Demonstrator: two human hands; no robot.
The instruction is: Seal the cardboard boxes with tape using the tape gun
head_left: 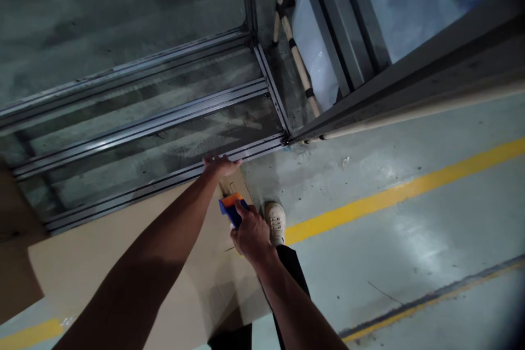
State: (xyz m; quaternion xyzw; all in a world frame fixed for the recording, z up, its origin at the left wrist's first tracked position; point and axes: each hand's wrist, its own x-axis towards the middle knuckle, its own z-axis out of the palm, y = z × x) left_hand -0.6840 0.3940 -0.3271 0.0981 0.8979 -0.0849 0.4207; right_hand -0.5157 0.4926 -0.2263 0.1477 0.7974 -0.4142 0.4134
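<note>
One brown cardboard piece [16, 262] at far left, in shadow. Next to it, a broad cardboard panel [94, 246] (flat sheet or box top, cannot tell which) runs along the near rail [262, 147] of a metal frame; further rails of the frame [102, 145] lie beyond, with bare floor visible between them. Left grip, a bare hand [221, 165]: placed where panel and near rail meet, close to the panel's right end; finger curl unclear, so cannot tell whether it clasps the edge or only rests there. Just right and nearer: blue-and-orange tool [234, 209], above the panel's right end, contact with the panel uncertain. Right grip, also a bare hand [252, 232]: wrapped around the tool, index finger extended along its orange part. Right of that, a pale laced shoe [275, 221] on the floor. Farther up, tan tubes [301, 63] with black joints. At right, yellow floor stripe [394, 194], running diagonally.
</note>
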